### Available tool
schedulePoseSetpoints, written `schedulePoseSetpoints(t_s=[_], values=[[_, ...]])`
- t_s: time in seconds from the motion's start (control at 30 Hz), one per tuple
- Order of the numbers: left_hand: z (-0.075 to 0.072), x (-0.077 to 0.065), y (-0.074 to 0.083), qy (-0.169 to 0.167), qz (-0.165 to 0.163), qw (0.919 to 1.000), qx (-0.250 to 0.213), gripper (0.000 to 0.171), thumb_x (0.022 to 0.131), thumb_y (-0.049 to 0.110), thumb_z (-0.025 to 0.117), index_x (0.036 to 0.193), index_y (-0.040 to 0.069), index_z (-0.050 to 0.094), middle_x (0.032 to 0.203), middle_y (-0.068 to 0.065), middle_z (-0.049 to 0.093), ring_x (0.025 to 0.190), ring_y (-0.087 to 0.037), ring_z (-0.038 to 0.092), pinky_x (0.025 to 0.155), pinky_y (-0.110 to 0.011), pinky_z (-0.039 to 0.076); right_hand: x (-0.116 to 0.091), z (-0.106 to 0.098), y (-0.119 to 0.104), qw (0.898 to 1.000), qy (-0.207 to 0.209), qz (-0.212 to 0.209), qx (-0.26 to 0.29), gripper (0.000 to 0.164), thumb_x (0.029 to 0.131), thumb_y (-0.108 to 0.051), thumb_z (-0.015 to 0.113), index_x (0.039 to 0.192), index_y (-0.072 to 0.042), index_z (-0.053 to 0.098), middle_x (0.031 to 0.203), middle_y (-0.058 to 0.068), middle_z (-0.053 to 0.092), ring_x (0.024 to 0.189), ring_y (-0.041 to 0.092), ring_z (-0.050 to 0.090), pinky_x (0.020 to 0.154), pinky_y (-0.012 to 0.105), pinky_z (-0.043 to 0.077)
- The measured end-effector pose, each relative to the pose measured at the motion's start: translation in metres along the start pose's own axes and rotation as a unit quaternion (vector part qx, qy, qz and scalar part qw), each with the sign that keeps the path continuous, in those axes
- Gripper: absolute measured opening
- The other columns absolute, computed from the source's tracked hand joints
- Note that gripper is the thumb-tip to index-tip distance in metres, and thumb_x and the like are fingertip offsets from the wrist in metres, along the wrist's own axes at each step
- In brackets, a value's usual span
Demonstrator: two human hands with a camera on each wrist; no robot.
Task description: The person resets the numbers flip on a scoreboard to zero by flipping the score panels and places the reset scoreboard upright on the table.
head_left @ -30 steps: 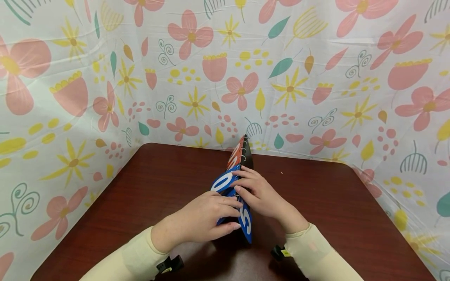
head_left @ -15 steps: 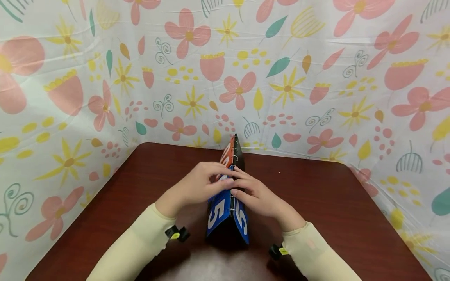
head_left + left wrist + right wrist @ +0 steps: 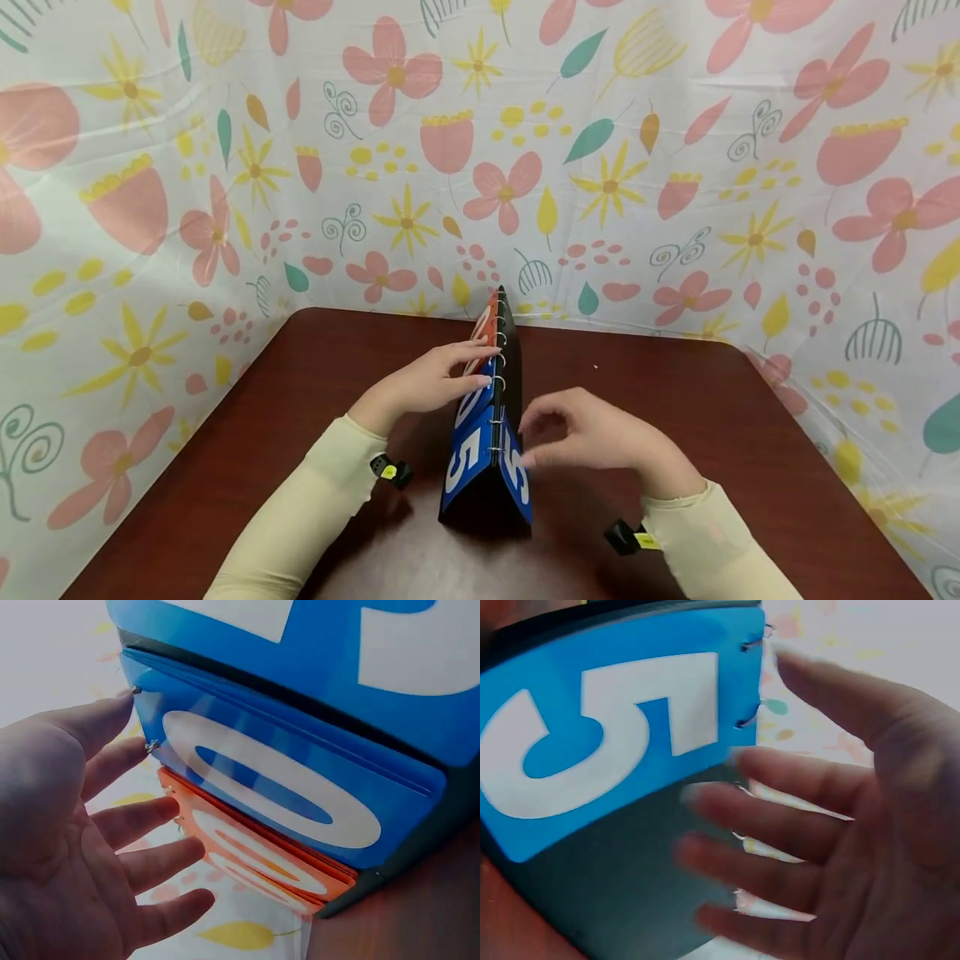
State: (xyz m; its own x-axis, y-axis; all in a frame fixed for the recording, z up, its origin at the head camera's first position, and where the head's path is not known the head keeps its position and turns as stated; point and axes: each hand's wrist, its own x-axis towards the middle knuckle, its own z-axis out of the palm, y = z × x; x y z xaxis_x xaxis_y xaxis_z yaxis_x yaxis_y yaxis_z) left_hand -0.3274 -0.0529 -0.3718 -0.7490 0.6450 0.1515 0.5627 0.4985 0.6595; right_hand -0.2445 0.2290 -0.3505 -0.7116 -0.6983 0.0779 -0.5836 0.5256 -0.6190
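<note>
A tent-shaped flip scoreboard stands on the table, its ringed ridge running away from me. On its left side are a blue card with a white 5, a blue 0 card and orange cards. My left hand has its fingers extended, fingertips at the ridge rings beside the blue 0 and orange cards. Over on the right side hangs another blue 5 card, with black board beyond it. My right hand is beside that face, fingers loosely bent, holding nothing.
The dark red-brown table extends on both sides of the scoreboard. A white curtain with flower prints rises behind and to the left. A small black device is on the right wrist.
The blue 0 card, raised under my hands a second ago, now lies against the left face. My left hand moved farther along the ridge, while my right hand left it and shifted right.
</note>
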Motion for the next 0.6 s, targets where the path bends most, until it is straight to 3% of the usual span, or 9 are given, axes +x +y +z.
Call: schedulePoseSetpoints(t_s=[0.07, 0.17, 0.33, 0.4, 0.6], values=[[0.002, -0.001, 0.001, 0.003, 0.006, 1.0000, -0.005, 0.055, 0.101, 0.050, 0.059, 0.153, 0.036, 0.049, 0.168, 0.001, 0.036, 0.157, -0.020, 0.031, 0.124, -0.053, 0.033, 0.001, 0.006, 0.002, 0.999, -0.045, 0.026, -0.004, 0.044, 0.082, -0.053, 0.083, 0.115, -0.027, 0.070, 0.110, -0.009, 0.075, 0.102, 0.013, 0.069, 0.091, 0.036, 0.060], [0.004, -0.004, 0.003, 0.006, 0.019, 0.9998, -0.008, 0.054, 0.102, 0.049, 0.058, 0.153, 0.034, 0.050, 0.166, 0.001, 0.039, 0.156, -0.020, 0.033, 0.124, -0.053, 0.033, 0.005, 0.014, 0.003, 0.996, -0.069, 0.043, -0.023, 0.058, 0.075, -0.059, 0.086, 0.117, -0.025, 0.063, 0.110, -0.008, 0.073, 0.102, 0.014, 0.067, 0.089, 0.032, 0.058], [0.008, -0.013, 0.007, 0.004, 0.024, 0.9997, -0.007, 0.050, 0.104, 0.044, 0.057, 0.152, 0.034, 0.050, 0.163, 0.005, 0.043, 0.155, -0.019, 0.036, 0.124, -0.050, 0.035, 0.011, 0.023, 0.000, 0.996, -0.048, 0.046, -0.061, 0.071, 0.070, -0.064, 0.087, 0.116, -0.021, 0.053, 0.092, -0.003, 0.068, 0.077, 0.012, 0.060, 0.068, 0.026, 0.052], [0.010, -0.016, 0.009, 0.003, 0.023, 0.9997, -0.008, 0.049, 0.105, 0.041, 0.056, 0.153, 0.034, 0.050, 0.163, 0.006, 0.043, 0.154, -0.018, 0.036, 0.124, -0.049, 0.035, 0.011, 0.025, -0.001, 0.995, -0.036, 0.050, -0.073, 0.074, 0.068, -0.065, 0.087, 0.117, -0.021, 0.051, 0.091, -0.003, 0.066, 0.074, 0.011, 0.058, 0.066, 0.026, 0.051], [0.013, -0.019, 0.015, 0.003, 0.019, 0.9998, -0.004, 0.049, 0.105, 0.040, 0.055, 0.154, 0.034, 0.049, 0.165, 0.004, 0.040, 0.155, -0.021, 0.035, 0.124, -0.051, 0.035, 0.009, 0.029, -0.002, 0.996, -0.014, 0.061, -0.062, 0.088, 0.065, -0.064, 0.090, 0.127, -0.023, 0.044, 0.111, -0.005, 0.069, 0.097, 0.011, 0.066, 0.083, 0.027, 0.055]])
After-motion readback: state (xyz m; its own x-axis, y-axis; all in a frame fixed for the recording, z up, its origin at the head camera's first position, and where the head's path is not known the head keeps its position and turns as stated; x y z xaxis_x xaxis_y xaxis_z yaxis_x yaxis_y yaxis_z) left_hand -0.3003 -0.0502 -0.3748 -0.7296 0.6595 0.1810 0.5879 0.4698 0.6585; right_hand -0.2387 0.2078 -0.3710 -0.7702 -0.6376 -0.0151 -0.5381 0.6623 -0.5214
